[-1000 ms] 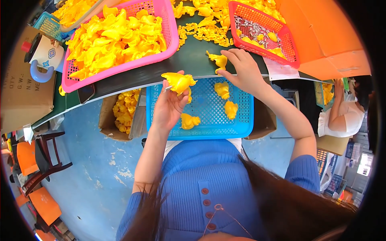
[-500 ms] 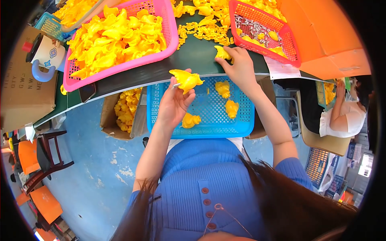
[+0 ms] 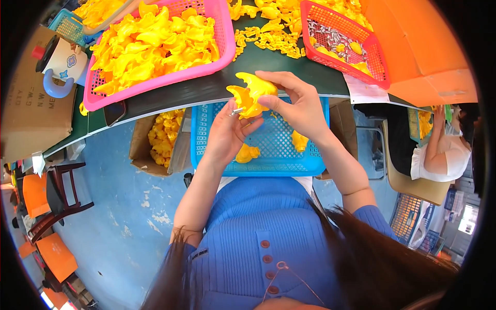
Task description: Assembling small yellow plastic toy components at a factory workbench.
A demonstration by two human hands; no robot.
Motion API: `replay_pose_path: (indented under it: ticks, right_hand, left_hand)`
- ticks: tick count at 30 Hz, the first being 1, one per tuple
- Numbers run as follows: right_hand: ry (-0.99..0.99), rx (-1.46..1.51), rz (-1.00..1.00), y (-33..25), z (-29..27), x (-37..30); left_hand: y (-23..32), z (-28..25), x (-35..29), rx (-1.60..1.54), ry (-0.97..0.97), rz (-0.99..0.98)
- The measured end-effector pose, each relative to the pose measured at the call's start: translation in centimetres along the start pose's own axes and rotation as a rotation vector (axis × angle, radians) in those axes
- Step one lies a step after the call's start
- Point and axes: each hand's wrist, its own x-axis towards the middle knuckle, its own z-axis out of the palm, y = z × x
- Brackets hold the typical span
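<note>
My left hand (image 3: 223, 133) is closed on a curved yellow plastic shell piece (image 3: 251, 108), with a small silver metal pin (image 3: 237, 111) sticking out by the thumb. My right hand (image 3: 299, 106) pinches another yellow plastic piece (image 3: 263, 87), fingers over its top and thumb at its near side. Both pieces meet between my hands, above the table edge; where they touch is partly hidden by my fingers. Under my hands, the blue basket (image 3: 258, 169) on my lap holds a few rounded yellow pieces (image 3: 247, 153).
A pink basket (image 3: 160, 86) heaped with yellow shells stands left on the dark green table (image 3: 320, 77). To the right, a red basket (image 3: 380, 62) holds silver metal pieces. Small yellow parts (image 3: 274, 39) lie between them. A mug (image 3: 64, 64), orange box (image 3: 423, 51) and seated person (image 3: 444, 147) flank the workspace.
My right hand has brought a yellow piece from the table toward me, up against the one in my left hand. My left hand stays nearly in place.
</note>
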Motion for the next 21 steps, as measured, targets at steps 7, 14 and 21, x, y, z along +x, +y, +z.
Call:
replay_pose_path:
  ticks: [7,14,21]
  right_hand:
    - [-0.016,-0.068,-0.001,-0.3,1.1,0.0]
    - [0.028,-0.09,-0.095,0.0,1.2,0.1]
    - [-0.018,-0.046,0.001,-0.2,1.3,-0.3]
  left_hand:
    - [0.2,0.8,-0.3,0.066,0.066,0.053]
    - [0.1,0.7,-0.3,0.089,0.074,0.088]
    - [0.1,0.9,-0.2,0.114,0.096,0.117]
